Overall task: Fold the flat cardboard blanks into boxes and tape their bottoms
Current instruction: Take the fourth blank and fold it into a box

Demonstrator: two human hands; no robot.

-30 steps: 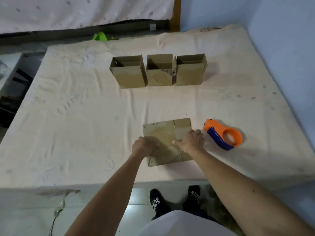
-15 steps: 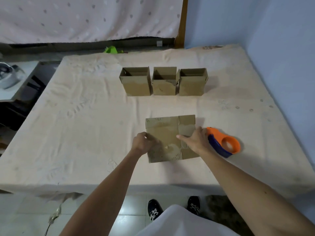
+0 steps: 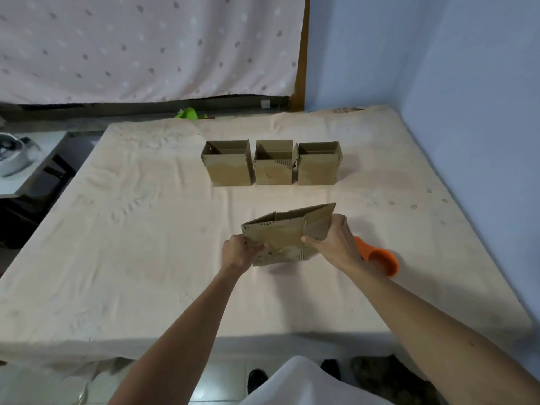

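A brown cardboard blank is raised off the cloth-covered table and tilted, its top edge starting to spread apart. My left hand pinches its lower left edge. My right hand grips its right side, thumb on the front face. Three folded open-topped boxes stand in a row farther back. An orange tape dispenser lies on the table just right of my right wrist, partly hidden by it.
A blue wall runs along the table's right side and a dotted curtain hangs behind. A green object lies past the far edge. A side table with a white appliance stands at the left. My shoes show below the near edge.
The blank was lying flat under both hands; now both hands have lifted it upright and it is starting to open. The view has tilted upward.
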